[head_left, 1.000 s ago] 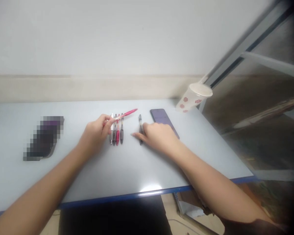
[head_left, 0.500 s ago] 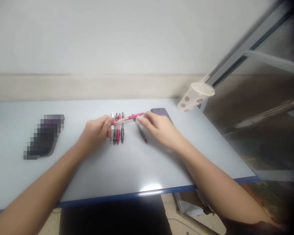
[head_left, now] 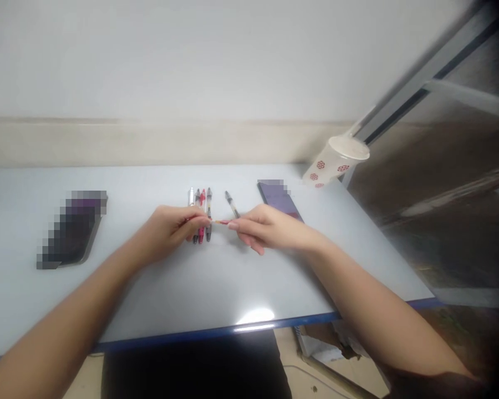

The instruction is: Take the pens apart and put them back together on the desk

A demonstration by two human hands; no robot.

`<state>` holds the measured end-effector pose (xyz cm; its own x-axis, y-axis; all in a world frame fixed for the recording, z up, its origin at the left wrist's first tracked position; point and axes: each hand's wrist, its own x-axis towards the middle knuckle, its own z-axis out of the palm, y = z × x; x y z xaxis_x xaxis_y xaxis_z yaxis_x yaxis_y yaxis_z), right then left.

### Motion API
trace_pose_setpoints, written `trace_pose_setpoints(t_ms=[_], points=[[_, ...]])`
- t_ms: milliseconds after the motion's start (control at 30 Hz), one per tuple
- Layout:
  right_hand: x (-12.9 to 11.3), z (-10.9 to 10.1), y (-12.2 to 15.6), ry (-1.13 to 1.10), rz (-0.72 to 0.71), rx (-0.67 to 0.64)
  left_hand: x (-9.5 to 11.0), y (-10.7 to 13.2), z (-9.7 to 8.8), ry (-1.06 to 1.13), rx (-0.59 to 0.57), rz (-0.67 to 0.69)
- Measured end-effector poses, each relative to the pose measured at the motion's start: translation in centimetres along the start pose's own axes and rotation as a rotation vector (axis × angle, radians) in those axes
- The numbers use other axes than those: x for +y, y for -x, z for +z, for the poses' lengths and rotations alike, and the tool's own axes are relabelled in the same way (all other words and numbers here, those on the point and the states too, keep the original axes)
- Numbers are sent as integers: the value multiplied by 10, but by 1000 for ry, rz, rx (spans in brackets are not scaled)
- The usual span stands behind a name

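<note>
My left hand (head_left: pixel 172 228) and my right hand (head_left: pixel 266 227) meet over the middle of the pale table (head_left: pixel 216 277), both pinched on the ends of a pink pen (head_left: pixel 221 221). Only a short stretch of the pen shows between the fingertips. Just behind my left hand lies a row of several pens (head_left: pixel 202 202), grey and red, side by side. A single black pen (head_left: pixel 232 204) lies slanted a little to their right, apart from both hands.
A dark phone (head_left: pixel 279 199) lies right of the black pen. A white paper cup with red flowers (head_left: pixel 335 162) leans at the back right corner by a metal frame. A blurred dark object (head_left: pixel 72 228) sits at the left. The table's blue front edge (head_left: pixel 216 331) runs below.
My right hand left the black pen on the table and came over to the pink pen. Both hands then drew nearer to me, with the pen now level between them.
</note>
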<state>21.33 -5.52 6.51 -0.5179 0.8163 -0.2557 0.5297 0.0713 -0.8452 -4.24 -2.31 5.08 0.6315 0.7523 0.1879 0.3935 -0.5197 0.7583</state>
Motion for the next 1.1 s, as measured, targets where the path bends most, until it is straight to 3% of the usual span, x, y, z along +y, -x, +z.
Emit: trace_pose_setpoints(t_ms=[133, 200, 367, 500, 600, 700, 933, 1100], points=[[10, 5, -2, 505, -165, 224, 2, 0, -5, 10, -105, -123], [13, 5, -2, 585, -205, 295, 1, -1, -6, 17, -113, -148], [11, 4, -1, 403, -177, 344, -3, -4, -4, -61, -2, -134], [9, 6, -1, 321, -144, 381, -4, -3, -4, -56, 3, -155], [9, 7, -2, 304, -176, 348, -4, -3, -3, -52, 18, -148], [9, 7, -2, 316, -214, 427, -4, -2, -3, -48, 37, -137], [11, 4, -3, 272, -209, 463, -4, -3, -3, -64, 104, -152], [13, 5, -6, -4, -171, 491, -6, -1, -2, -15, 148, -182]])
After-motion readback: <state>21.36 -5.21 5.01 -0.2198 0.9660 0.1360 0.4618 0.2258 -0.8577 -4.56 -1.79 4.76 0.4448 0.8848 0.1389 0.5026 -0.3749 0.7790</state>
